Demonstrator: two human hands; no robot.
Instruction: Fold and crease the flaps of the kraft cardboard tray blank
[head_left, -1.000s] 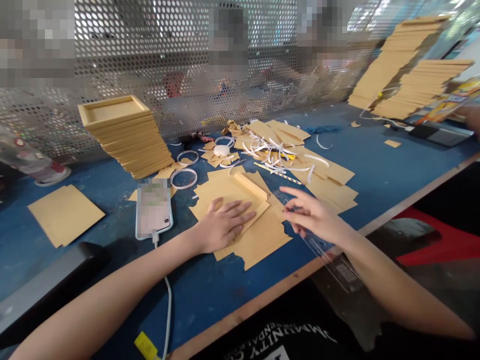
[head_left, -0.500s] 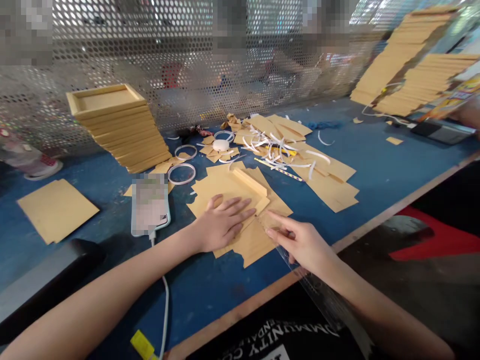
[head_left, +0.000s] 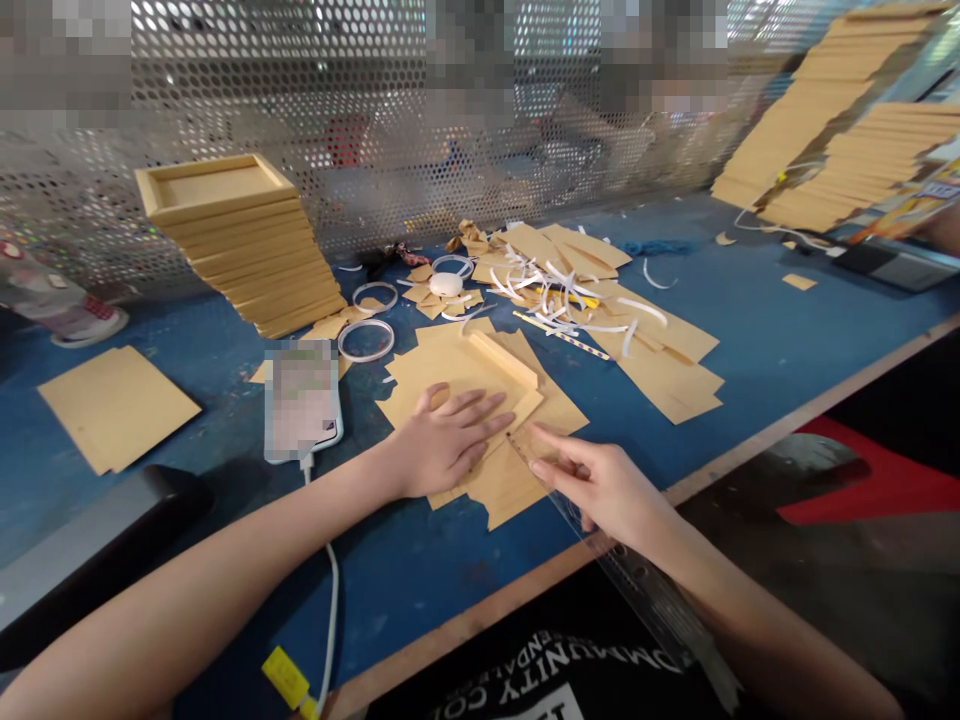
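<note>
My left hand (head_left: 454, 440) lies flat, fingers spread, pressing on a tan cardboard sheet (head_left: 457, 360). One side of that sheet is folded up into a narrow raised edge (head_left: 501, 358); more cut sheets lie beneath it. In my right hand (head_left: 592, 475) is a clear plastic ruler (head_left: 634, 580), gripped between thumb and fingers. The ruler's tip touches or hovers close by the sheet's near right edge, just beyond my left fingertips. Its other end slants down over the table edge toward my lap.
A stack of tan cardboard trays (head_left: 247, 250) stands left, near a perforated metal screen (head_left: 360, 100). A phone (head_left: 301, 400) with a white cable lies left of my hand. White strips (head_left: 555, 290), tape rings (head_left: 366, 340) and a striped pencil (head_left: 566, 335) lie beyond. More stacks (head_left: 810, 110) stand far right.
The camera view has shifted slightly. The ruler's tip has moved a little along the sheet's near edge, toward my left fingertips. My left hand stays flat in place.
</note>
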